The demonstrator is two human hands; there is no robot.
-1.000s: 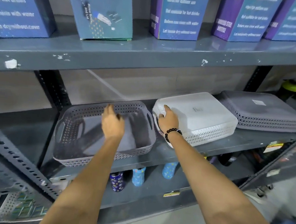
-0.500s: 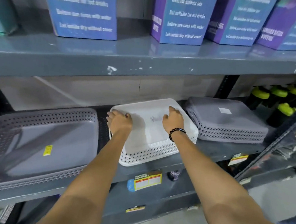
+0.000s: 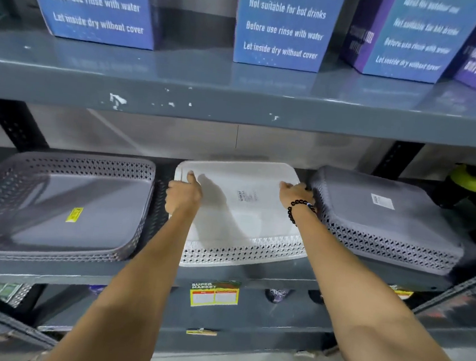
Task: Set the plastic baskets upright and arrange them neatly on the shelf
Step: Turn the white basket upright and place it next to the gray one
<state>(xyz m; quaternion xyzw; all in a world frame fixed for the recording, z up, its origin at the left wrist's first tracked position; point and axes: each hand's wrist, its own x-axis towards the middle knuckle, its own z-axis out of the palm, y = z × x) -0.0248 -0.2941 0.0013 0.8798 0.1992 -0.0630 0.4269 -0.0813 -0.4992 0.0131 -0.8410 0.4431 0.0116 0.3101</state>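
A white perforated basket (image 3: 242, 210) lies upside down in the middle of the grey shelf (image 3: 250, 277), bottom facing up. My left hand (image 3: 183, 194) grips its far left edge, thumb on top. My right hand (image 3: 296, 193), with a black bead bracelet at the wrist, holds its far right edge. Left of it a grey basket (image 3: 54, 200) stands upright with a yellow sticker inside. To the right a stack of grey baskets (image 3: 384, 220) lies upside down with a white label on top.
The upper shelf board (image 3: 238, 104) hangs low over the baskets and carries blue and purple boxes (image 3: 281, 24). Green-capped dark bottles (image 3: 469, 185) stand at the far right. A price tag (image 3: 214, 293) is on the shelf's front edge. Small items sit on the lower shelf.
My left hand left the upright grey basket and came onto the white one. Both hands have slid out to the white basket's far corners, and the view has moved closer.
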